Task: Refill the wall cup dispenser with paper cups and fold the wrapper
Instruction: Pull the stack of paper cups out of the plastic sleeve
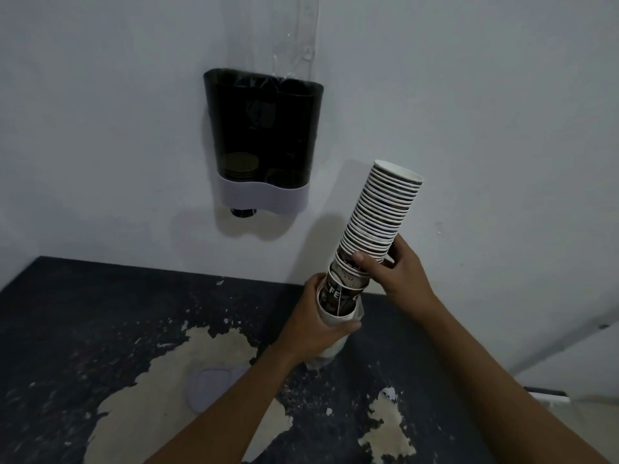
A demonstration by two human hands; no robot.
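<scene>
A dark two-column cup dispenser point(263, 142) with a pale lower band hangs on the white wall, its top uncovered. A few cups sit low in its left column. A clear plastic wrapper point(294, 38) hangs from the wall into its right column. A tall tilted stack of paper cups point(378, 212) stands right of and below the dispenser. My left hand point(321, 326) grips the stack's bottom cups. My right hand point(398, 272) holds the stack a little higher up, where the upper cups separate from the lower ones.
A dark countertop point(100, 313) with peeled pale patches lies below the dispenser. A pale rounded lid point(214, 386) rests on it under my left forearm. The white wall point(502, 128) runs along behind.
</scene>
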